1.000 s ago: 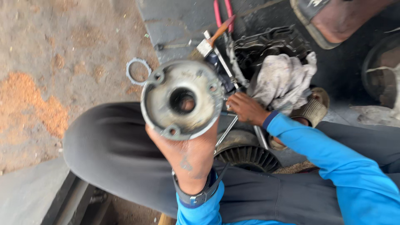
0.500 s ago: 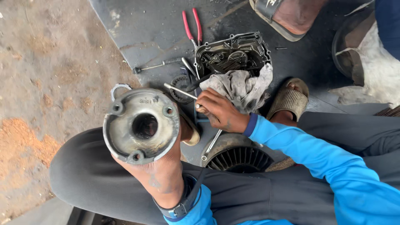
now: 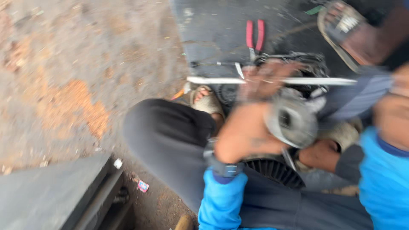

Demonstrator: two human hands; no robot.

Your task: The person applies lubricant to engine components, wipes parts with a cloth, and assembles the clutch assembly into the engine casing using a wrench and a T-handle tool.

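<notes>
The left hand (image 3: 245, 134) grips a round grey metal motor housing (image 3: 292, 121) above the lap, fingers wrapped around its rim. Its dull, cast face with a dark central bore tilts toward the camera. The right hand (image 3: 392, 106) is blurred; its grip cannot be told. Red-handled pliers (image 3: 254, 36) lie beyond.

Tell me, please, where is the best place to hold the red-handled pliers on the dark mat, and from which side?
Probably grip the pliers by the two red handles, coming from above at the far end. The handles lie flat and point away from the person, while the jaws end sits close to the blurred engine parts.
</notes>
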